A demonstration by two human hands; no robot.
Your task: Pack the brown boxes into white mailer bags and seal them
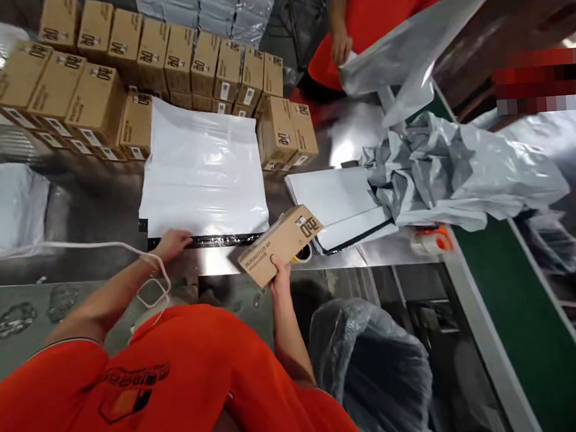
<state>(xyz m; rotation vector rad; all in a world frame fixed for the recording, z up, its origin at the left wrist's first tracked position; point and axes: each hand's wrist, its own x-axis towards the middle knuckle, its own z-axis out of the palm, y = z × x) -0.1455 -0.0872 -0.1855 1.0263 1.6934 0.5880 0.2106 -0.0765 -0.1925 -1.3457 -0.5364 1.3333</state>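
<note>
A white plastic mailer bag lies flat on the metal table, its black-striped edge towards me. At the left part of that edge is my left hand, its fingers closed on the bag's lip. My right hand grips a brown cardboard box from below, holding it tilted over the table's front edge, just right of the bag. Black print shows on the box's faces. Beside the box is a stack of white mailer bags, and a roll of tape is partly hidden behind the box.
Rows of cardboard boxes line the table's back. Crumpled grey bags and a tape dispenser are at right, near a green conveyor belt. A plastic-lined bin stands below. Across the table, a co-worker's hand holds a grey bag.
</note>
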